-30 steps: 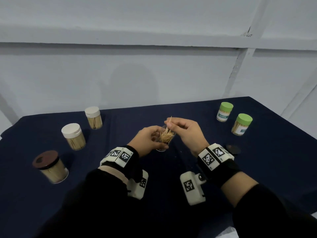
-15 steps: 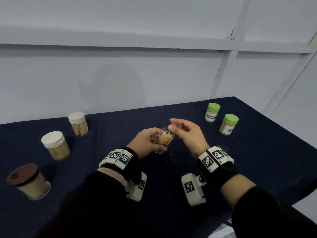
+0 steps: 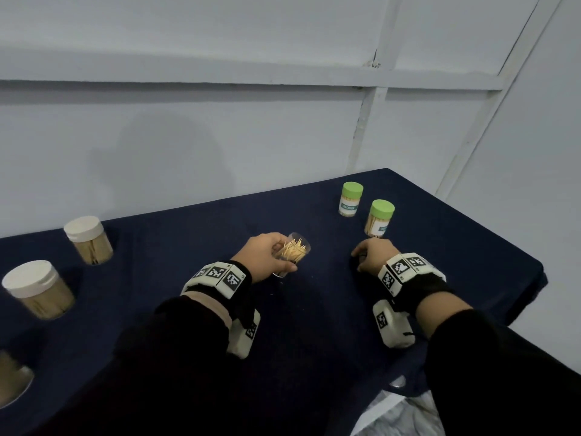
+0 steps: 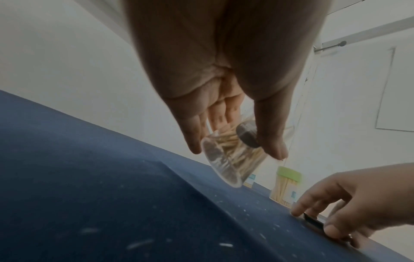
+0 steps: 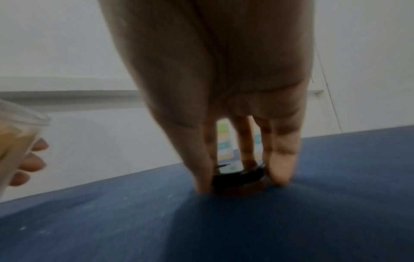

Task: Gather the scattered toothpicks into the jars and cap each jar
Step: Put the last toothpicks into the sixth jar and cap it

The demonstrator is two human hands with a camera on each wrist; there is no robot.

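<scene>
My left hand grips a clear, uncapped jar full of toothpicks and holds it tilted just above the dark blue tablecloth. From the left wrist view the jar shows its clear base between thumb and fingers. My right hand is down on the cloth to the jar's right. Its thumb and fingers pinch a dark round cap that lies flat on the cloth; in the head view the hand covers the cap.
Two green-capped jars stand just beyond my right hand. Two white-capped jars stand at the far left, with another blurred jar at the left border. The table's right edge is close.
My right hand left the jar's mouth and moved right and down onto the dark cap. My left hand still holds the jar, now tilted more. The head view swung right.
</scene>
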